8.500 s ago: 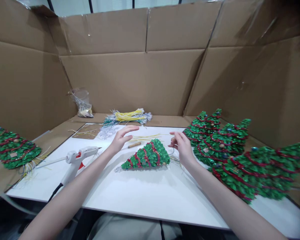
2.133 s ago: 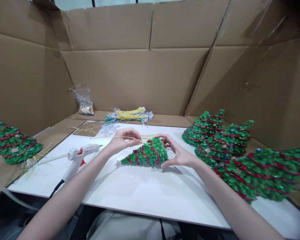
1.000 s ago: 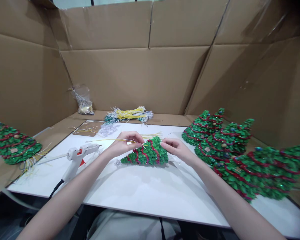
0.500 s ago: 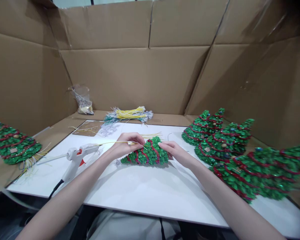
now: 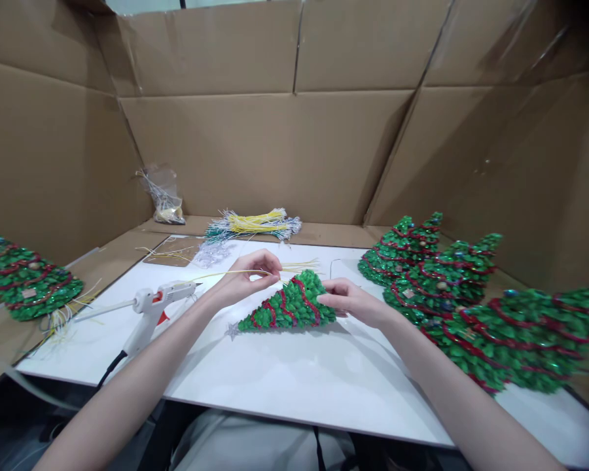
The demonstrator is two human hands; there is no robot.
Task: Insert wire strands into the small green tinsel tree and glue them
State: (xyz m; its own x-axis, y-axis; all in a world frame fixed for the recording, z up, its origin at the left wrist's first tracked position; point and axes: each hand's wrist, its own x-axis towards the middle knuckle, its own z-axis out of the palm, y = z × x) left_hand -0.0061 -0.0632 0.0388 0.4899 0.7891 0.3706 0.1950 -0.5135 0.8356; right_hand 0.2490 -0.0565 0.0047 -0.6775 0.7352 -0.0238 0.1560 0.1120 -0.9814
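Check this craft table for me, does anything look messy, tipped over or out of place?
Mostly tidy. Loose yellow strands lie scattered on the white board beyond the small tree, and more trail from under the left tree. The glue gun rests on its stand.

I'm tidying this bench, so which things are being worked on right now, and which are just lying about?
In hand:
- small green tree, lying on its side, steadied by the right hand
- thin yellow strand, pinched by the left hand

Lying about:
- glue gun
- bundle of yellow and silver strands
- trees at right
- tree at left
- plastic bag
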